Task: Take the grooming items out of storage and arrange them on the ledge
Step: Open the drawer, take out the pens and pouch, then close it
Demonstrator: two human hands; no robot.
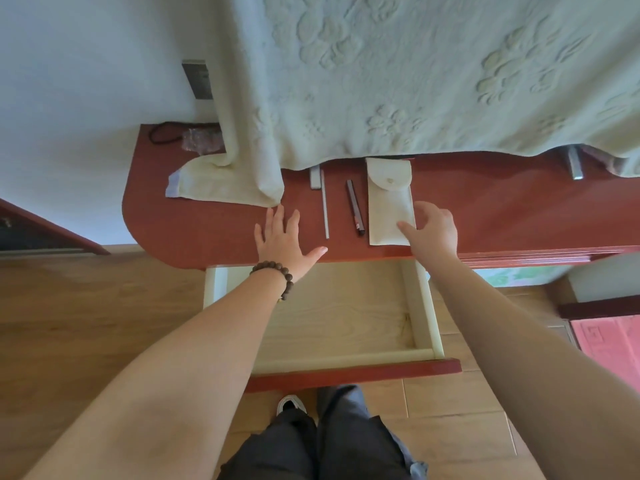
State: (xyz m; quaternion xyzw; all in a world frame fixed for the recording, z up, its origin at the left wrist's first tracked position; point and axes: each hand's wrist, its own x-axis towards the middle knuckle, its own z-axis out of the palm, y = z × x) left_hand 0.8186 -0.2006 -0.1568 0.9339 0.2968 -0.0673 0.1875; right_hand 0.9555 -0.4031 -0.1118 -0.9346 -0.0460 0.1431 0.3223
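On the red-brown ledge (194, 230) lie three items side by side: a thin white stick with a flat head (324, 206), a dark pen-like tube (355, 207) and a cream fabric pouch with a button flap (388, 202). My left hand (282, 237), with a bead bracelet on its wrist, rests flat and open on the ledge left of the white stick. My right hand (433, 230) touches the pouch's lower right corner with spread fingers. Below the ledge the pale wooden drawer (424, 306) stands pulled out, with nothing visible inside.
A large pale embossed towel (398, 81) hangs over the back of the ledge, its corner folded on the surface at left. A dark cord and a clear packet (201, 138) sit at the ledge's far left. A pink mat (609, 344) lies on the wooden floor at right.
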